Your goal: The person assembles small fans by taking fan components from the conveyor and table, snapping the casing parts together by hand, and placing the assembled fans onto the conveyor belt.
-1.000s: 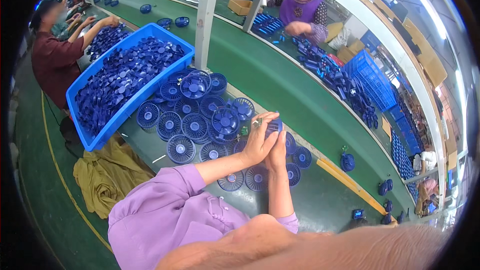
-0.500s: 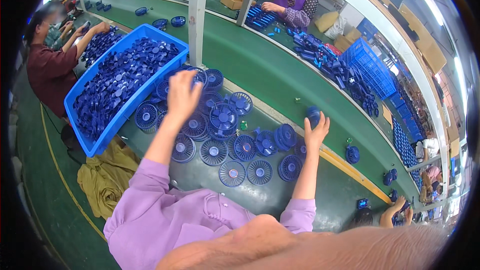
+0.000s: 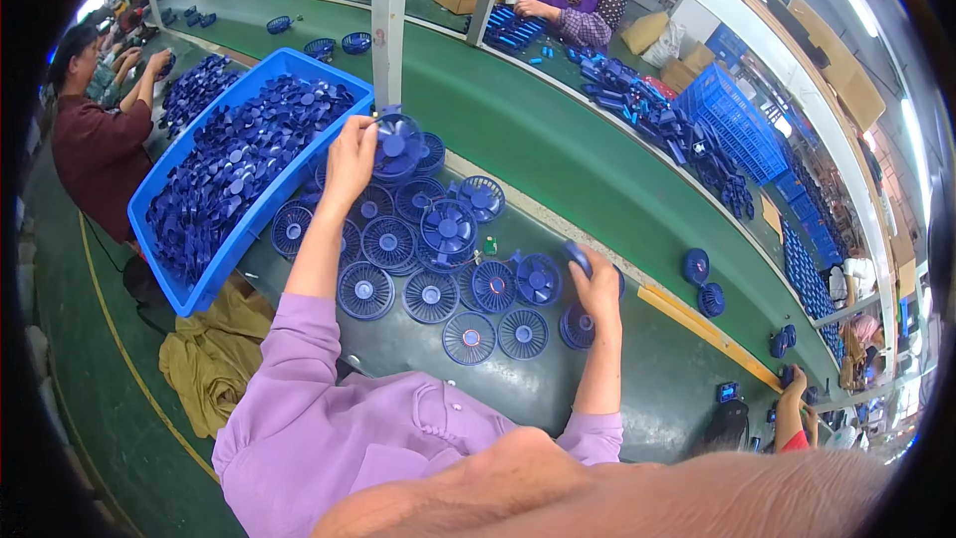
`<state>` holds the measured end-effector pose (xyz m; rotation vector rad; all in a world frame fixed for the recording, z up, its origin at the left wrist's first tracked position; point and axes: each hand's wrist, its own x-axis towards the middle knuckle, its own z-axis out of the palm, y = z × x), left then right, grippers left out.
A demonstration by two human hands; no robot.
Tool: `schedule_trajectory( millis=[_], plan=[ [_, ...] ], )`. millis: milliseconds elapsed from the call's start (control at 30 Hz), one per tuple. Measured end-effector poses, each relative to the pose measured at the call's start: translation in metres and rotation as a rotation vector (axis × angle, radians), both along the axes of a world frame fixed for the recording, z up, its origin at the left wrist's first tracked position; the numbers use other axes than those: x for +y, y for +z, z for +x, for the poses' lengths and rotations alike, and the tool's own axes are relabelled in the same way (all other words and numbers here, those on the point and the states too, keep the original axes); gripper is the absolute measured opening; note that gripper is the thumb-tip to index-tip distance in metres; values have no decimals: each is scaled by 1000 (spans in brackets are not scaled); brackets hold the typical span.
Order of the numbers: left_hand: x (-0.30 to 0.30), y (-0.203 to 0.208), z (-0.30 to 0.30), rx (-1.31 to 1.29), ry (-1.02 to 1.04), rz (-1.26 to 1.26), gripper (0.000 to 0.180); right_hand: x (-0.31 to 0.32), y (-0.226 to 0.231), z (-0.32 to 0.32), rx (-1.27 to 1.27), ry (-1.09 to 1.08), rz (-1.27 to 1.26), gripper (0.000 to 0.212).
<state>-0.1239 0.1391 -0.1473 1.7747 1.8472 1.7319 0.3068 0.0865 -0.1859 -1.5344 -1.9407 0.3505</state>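
My left hand is closed with its fingertips on the edge of a blue fan head, whose blades face up, beside the grey post. My right hand grips another round blue fan head, tilted on edge, at the table's far side; its fingers partly cover it. Between my hands, several blue slotted fan covers lie flat on the green table. A bladed fan head rests on top of others there. Near them lies a small green circuit board.
A blue bin full of small blue parts stands at the left. Beyond the table runs a green conveyor belt carrying fan heads. The grey post rises at the table's far edge. A yellow strip borders the belt. Co-workers sit around.
My right hand has left a fan head on the belt, come back toward the table and taken hold of another. My left hand has closed on a fan head near the post.
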Motion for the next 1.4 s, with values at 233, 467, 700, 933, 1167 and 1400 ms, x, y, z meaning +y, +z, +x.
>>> schedule_trajectory(
  millis=[233,467,700,933,1167,1400],
  plan=[
    [-12,-16,114,-1238,-751,-203,33,4,13,-30,-63,-87,144,41],
    [-20,-24,175,-1843,-1067,-456,39,9,-6,-14,196,-205,29,47],
    [-26,-32,189,-1805,-1274,-531,49,10,-22,-12,-110,-239,168,48],
    [-30,-34,195,-1814,-1217,-617,47,0,-15,0,-147,26,-2,63],
    [-32,-34,183,-1808,-1164,-668,44,2,-17,16,-186,130,-78,76],
    [-33,-41,185,-1832,-1191,-608,41,-2,3,5,-242,-112,-65,83]
  ],
)
